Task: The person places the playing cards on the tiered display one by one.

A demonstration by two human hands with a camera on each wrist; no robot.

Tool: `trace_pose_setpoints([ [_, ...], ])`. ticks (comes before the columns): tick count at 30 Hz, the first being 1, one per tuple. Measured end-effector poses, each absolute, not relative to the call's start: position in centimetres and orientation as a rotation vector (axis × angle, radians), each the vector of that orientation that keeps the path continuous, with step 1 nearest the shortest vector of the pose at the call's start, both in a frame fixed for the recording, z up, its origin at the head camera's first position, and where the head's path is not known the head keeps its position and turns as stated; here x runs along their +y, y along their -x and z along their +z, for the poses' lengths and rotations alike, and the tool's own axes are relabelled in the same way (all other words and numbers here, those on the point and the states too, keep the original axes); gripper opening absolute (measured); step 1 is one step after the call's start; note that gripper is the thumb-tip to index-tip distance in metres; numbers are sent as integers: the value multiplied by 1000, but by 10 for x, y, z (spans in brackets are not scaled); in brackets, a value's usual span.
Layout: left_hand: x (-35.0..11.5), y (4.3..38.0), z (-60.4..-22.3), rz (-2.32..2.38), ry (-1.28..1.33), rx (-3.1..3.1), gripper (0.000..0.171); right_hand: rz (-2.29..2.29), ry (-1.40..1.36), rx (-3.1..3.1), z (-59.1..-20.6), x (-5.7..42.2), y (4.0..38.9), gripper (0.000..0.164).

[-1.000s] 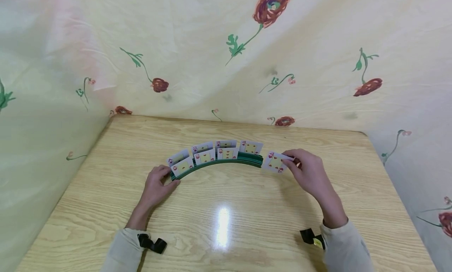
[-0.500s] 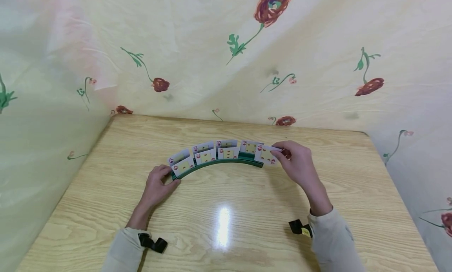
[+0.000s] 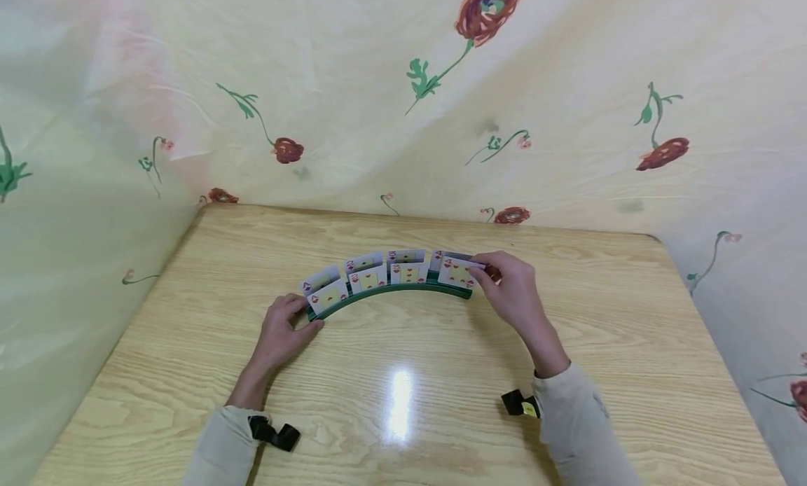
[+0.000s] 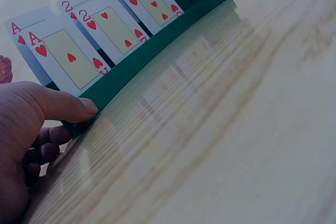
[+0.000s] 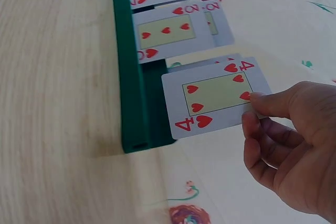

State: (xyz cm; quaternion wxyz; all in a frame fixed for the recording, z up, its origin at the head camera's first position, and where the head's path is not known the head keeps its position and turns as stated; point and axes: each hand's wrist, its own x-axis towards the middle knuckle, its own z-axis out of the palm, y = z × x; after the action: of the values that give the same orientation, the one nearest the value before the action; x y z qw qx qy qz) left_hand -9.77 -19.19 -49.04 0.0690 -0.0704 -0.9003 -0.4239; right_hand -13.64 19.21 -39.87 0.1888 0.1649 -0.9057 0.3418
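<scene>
A curved green card holder (image 3: 403,288) stands on the table with playing cards upright in two rows. My left hand (image 3: 280,328) grips its left end, thumb on the front wall. In the left wrist view, the ace of hearts (image 4: 67,59), two of hearts (image 4: 108,31) and three of hearts (image 4: 150,4) fill the front row, with diamonds behind. My right hand (image 3: 512,290) pinches the four of hearts (image 5: 218,95) by its upper right edge, between thumb and fingers. The card's lower edge hangs over the holder's right end, in front of another card that it mostly hides.
The wood-grain table (image 3: 353,381) carries a bright light reflection near the front. Cream cloth with red flowers (image 3: 353,87) hangs along the back and sides. Black straps (image 3: 274,432) sit at both wrists.
My right hand has carried the four of hearts leftward from beside the holder to over its right end, overlapping the back card there. The left hand keeps its hold.
</scene>
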Motion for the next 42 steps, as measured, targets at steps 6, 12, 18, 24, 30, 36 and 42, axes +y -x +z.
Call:
trace_pose_setpoints([
  [6,-192,97,-490,-1265,222,-2709,37,987,-431,-2575,-404,187,137,15],
  [12,-192,97,-489,-1266,221,-2709,37,993,-422,-2581,-409,185,138,13],
  [18,-192,96,-489,-1264,223,-2712,38,988,-433,-2587,-414,182,137,11],
  [24,-192,96,-490,-1261,233,-2708,38,988,-438,-2591,-416,182,136,11],
  [30,-192,97,-490,-1273,230,-2709,38,989,-436,-2623,-418,181,136,12],
  [36,-192,97,-490,-1274,215,-2719,39,983,-425,-2648,-416,183,134,16],
  [42,-192,96,-489,-1263,212,-2724,38,969,-428,-2572,-408,193,127,19],
])
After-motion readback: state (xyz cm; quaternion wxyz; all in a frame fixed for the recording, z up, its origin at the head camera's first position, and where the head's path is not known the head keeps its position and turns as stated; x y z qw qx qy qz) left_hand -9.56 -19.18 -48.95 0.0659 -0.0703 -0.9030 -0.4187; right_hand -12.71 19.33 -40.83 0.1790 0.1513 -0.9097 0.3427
